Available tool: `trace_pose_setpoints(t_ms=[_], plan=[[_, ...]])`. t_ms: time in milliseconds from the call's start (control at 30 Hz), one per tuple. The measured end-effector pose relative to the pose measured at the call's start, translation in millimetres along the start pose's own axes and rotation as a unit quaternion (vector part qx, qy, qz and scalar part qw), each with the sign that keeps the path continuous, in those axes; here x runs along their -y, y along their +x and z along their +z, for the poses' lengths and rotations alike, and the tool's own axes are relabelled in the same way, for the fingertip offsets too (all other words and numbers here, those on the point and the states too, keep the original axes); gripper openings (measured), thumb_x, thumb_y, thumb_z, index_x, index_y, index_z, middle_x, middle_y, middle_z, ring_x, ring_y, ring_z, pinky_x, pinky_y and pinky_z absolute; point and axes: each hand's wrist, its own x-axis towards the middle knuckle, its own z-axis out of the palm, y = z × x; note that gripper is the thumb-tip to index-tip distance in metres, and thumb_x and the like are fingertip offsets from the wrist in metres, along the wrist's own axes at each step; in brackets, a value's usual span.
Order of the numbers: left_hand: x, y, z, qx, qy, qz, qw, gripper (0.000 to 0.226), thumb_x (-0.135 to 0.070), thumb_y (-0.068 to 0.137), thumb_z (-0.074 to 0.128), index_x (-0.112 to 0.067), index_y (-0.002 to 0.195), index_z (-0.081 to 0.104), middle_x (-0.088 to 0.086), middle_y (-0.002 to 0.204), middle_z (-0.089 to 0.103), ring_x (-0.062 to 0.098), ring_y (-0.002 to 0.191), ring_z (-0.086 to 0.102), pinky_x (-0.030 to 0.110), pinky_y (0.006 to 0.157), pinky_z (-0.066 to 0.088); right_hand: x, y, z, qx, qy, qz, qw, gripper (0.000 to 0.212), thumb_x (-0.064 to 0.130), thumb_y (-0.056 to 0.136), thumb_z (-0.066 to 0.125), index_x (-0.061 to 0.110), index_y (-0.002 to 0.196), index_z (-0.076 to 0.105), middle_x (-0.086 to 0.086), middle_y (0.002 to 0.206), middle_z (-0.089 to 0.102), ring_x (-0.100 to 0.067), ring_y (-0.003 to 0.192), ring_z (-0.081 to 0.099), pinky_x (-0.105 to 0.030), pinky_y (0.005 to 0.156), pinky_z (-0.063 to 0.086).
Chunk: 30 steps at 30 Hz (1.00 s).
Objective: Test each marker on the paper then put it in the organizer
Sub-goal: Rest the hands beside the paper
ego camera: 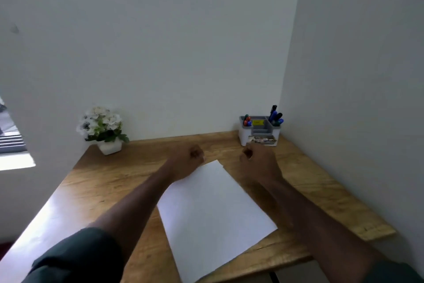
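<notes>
A blank white sheet of paper [213, 216] lies slanted on the wooden desk [119, 181]. At the far right corner stands a white and grey organizer [259, 132]. Red and blue markers [247, 120] stick up from its left compartment, and dark blue and black markers [276, 115] from its right one. My left hand [189, 159] is curled into a fist over the paper's far left corner, with nothing visible in it. My right hand [258, 160] is also a fist, just in front of the organizer, and holds nothing that I can see.
A white pot of white flowers [103, 129] stands at the desk's far left against the wall. Walls close the desk at the back and on the right. A window with blinds [11, 140] is at the left.
</notes>
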Motion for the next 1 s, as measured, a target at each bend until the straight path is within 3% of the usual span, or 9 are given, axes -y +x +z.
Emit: trace_pose_setpoints(t_ms=[67,167,300,400,467,533,633,933,1000], plan=[[-13.9,28.2,15.8,0.008,-0.051,-0.011,0.999,0.014,-0.016,0.087,0.064,-0.018,0.073,0.062,-0.006,0.073,0.062,0.003,0.067,0.054,0.016,0.065,0.041,-19.7,21.8,-10.0,-0.049,0.028,0.068,0.996,0.008,0.017,0.092,0.063,0.016,0.092,0.070,0.001,0.090,0.068,-0.015,0.085,0.063,-0.023,0.071,0.045],[-25.2,69.3,43.1,0.047,-0.166,-0.055,0.983,0.010,-0.017,0.086,0.064,-0.008,0.091,0.065,-0.001,0.086,0.063,0.010,0.080,0.058,0.030,0.080,0.047,-51.5,54.4,-25.7,-0.093,0.074,0.168,0.979,0.018,0.014,0.090,0.066,0.010,0.108,0.067,-0.010,0.111,0.068,-0.023,0.099,0.061,-0.029,0.080,0.044],[-40.2,111.5,74.4,0.090,-0.248,-0.159,0.951,0.060,-0.026,0.090,0.065,-0.014,0.145,0.043,0.005,0.140,0.053,0.020,0.122,0.054,0.037,0.104,0.046,-77.5,91.0,-36.9,-0.062,0.108,0.218,0.968,0.043,0.011,0.096,0.057,0.006,0.139,0.053,-0.016,0.139,0.058,-0.032,0.126,0.055,-0.032,0.096,0.042],[-50.5,132.0,91.6,0.125,-0.260,-0.133,0.948,0.039,-0.018,0.093,0.059,-0.017,0.133,0.056,0.005,0.134,0.060,0.019,0.115,0.058,0.036,0.100,0.048,-89.1,114.3,-32.9,-0.048,0.122,0.227,0.965,0.047,0.006,0.092,0.058,0.007,0.139,0.057,-0.015,0.137,0.061,-0.032,0.125,0.057,-0.036,0.101,0.045],[-54.0,141.3,101.6,0.131,-0.272,-0.106,0.947,0.035,-0.016,0.094,0.056,-0.018,0.128,0.062,0.004,0.125,0.067,0.018,0.112,0.061,0.043,0.104,0.047,-92.7,127.1,-30.8,-0.047,0.135,0.230,0.963,0.042,0.004,0.085,0.061,0.009,0.126,0.068,-0.013,0.119,0.071,-0.028,0.104,0.065,-0.032,0.082,0.051],[-54.0,151.0,109.7,0.126,-0.284,-0.101,0.945,0.036,-0.015,0.094,0.056,-0.017,0.130,0.061,0.002,0.124,0.067,0.017,0.113,0.061,0.043,0.106,0.046,-96.2,137.8,-30.7,-0.047,0.139,0.228,0.962,0.034,0.004,0.083,0.061,0.008,0.115,0.073,-0.010,0.100,0.073,-0.024,0.087,0.064,-0.026,0.068,0.046],[-56.1,162.7,115.7,0.120,-0.275,-0.089,0.950,0.040,-0.014,0.094,0.057,-0.015,0.134,0.058,0.002,0.129,0.064,0.018,0.116,0.059,0.039,0.107,0.045,-103.4,153.5,-32.3,-0.048,0.155,0.229,0.960,0.031,0.003,0.085,0.060,0.009,0.112,0.074,-0.006,0.092,0.068,-0.021,0.082,0.061,-0.023,0.061,0.041],[-54.0,185.8,121.4,0.136,-0.232,-0.083,0.960,0.048,-0.013,0.093,0.058,-0.012,0.141,0.050,0.007,0.137,0.058,0.023,0.123,0.054,0.044,0.109,0.043,-118.2,173.1,-27.9,0.006,0.178,0.211,0.961,0.025,0.006,0.089,0.057,0.022,0.102,0.069,-0.008,0.105,0.073,-0.026,0.099,0.066,-0.045,0.091,0.056],[-54.2,183.2,117.4,0.143,-0.217,-0.080,0.962,0.047,-0.014,0.093,0.058,-0.013,0.139,0.051,0.007,0.138,0.057,0.023,0.124,0.054,0.044,0.109,0.043,-116.7,171.9,-26.8,0.008,0.177,0.216,0.960,0.027,0.006,0.089,0.057,0.019,0.110,0.068,-0.012,0.117,0.071,-0.027,0.105,0.065,-0.044,0.094,0.054]])
